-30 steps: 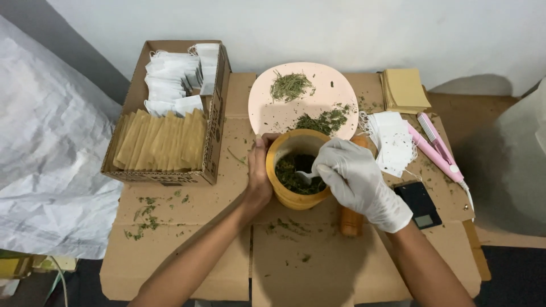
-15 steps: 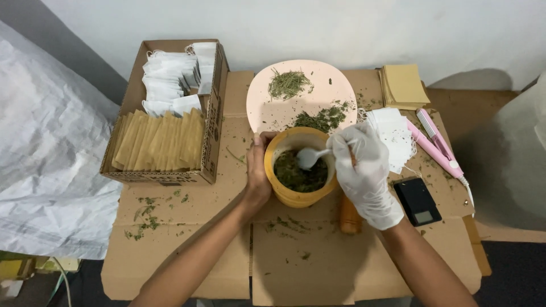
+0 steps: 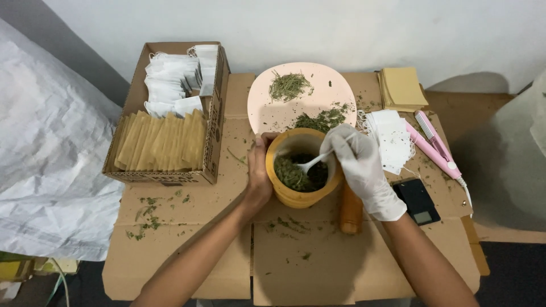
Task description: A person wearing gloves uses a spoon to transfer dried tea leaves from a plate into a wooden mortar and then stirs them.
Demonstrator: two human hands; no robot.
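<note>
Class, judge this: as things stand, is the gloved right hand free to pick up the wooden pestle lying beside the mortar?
Probably not at once: the right hand holds a white spoon in the mortar. The pestle lies uncovered just beneath it.

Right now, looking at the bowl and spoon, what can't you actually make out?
Head view only:
- Spoon handle: hidden inside the gloved right hand.
- Bowl bottom: covered by dried herbs.
- Wooden pestle: upper end behind the right hand.
- Left hand fingers: wrapped behind the bowl.
- Small black scale: display too small.
</note>
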